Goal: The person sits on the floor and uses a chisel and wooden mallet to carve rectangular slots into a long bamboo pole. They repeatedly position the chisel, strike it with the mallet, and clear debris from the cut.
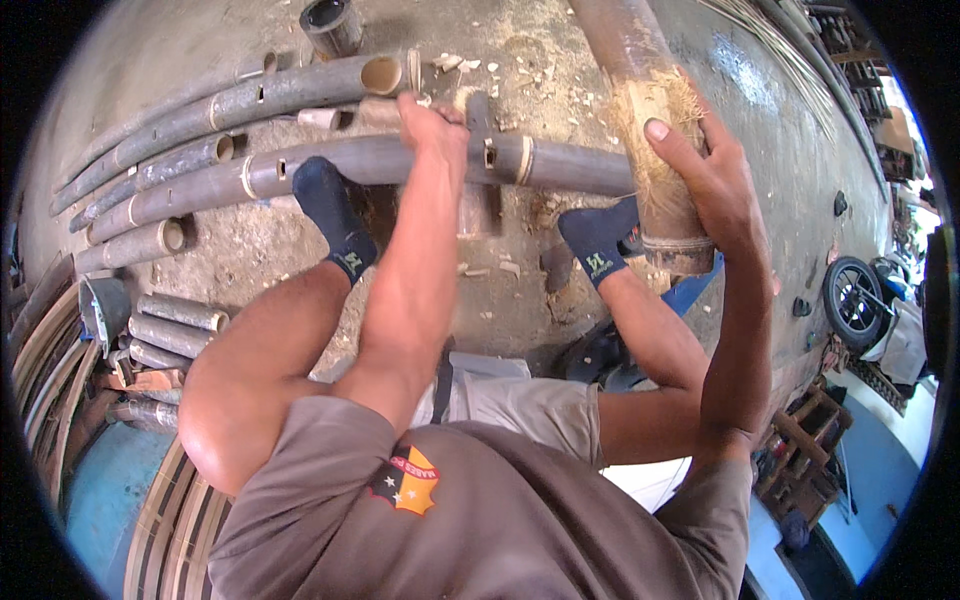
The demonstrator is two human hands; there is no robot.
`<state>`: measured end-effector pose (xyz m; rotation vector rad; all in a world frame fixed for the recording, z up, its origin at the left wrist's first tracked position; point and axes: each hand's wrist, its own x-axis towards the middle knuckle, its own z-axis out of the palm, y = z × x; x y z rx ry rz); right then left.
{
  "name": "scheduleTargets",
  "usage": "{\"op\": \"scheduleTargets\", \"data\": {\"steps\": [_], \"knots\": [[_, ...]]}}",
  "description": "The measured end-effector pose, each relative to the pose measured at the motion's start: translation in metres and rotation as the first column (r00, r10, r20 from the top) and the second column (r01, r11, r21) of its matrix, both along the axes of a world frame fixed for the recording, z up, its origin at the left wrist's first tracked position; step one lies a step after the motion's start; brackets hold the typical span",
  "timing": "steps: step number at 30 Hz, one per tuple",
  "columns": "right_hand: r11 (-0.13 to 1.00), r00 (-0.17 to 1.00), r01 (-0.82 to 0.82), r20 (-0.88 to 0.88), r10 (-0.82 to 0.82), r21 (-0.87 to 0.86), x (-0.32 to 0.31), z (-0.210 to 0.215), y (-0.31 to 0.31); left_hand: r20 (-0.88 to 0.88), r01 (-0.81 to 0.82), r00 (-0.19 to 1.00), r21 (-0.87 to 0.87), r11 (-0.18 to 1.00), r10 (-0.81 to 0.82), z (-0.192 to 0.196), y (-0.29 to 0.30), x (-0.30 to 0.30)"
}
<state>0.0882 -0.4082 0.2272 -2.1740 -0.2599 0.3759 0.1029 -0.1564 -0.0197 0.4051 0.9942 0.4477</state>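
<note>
On the concrete floor (250, 250) in front of us, we have our left hand (432, 125) down on a long dark bamboo pole (400, 160) lying crosswise; fingers look curled at a spot near a small rectangular slot, maybe around a tool handle, but blur means we cannot tell what, if anything, it grips. Our right hand (715, 180) is wrapped around a thick brown bamboo section (645, 120) standing tilted, thumb up along its frayed, fibrous patch. Both feet in dark socks: the left foot (330, 210) rests on the long pole, the right foot (597, 240) just beside the thick section's lower end.

Progress, as we judge it: the long pole already carries cut slots and pale ring bands, so some notching looks done; chips (500, 75) scattered beyond the pole support that. The thick section's surface is only partly stripped, so that piece looks unfinished.

Further out: more slotted poles (240, 100) stacked left, short cut lengths (180, 315) near our left knee, a wheel (852, 298) far right.
</note>
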Motion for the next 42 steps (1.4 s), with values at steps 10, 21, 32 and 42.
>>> {"op": "scheduleTargets", "data": {"steps": [10,21,32,42], "knots": [[0.989,0.996,0.053,-0.075,-0.043,0.140,-0.007,0.000,0.016,-0.046,0.432,0.882,0.477,0.765,-0.469,0.024,-0.034,-0.009],[0.943,0.954,-0.185,-0.281,0.104,-0.278,-0.152,-0.036,-0.017,0.129,-0.005,0.984,0.699,0.715,-0.119,0.069,-0.014,-0.019],[0.976,0.888,0.036,-0.455,0.067,0.214,-0.187,-0.175,-0.031,-0.084,0.103,0.511,0.994,-0.036,-0.856,0.148,-0.119,-0.086],[0.245,0.709,0.705,-0.678,-0.194,0.666,-0.106,-0.149,0.045,-0.369,-0.281,0.392,0.824,-0.491,-0.843,0.083,-0.018,-0.081]]}}
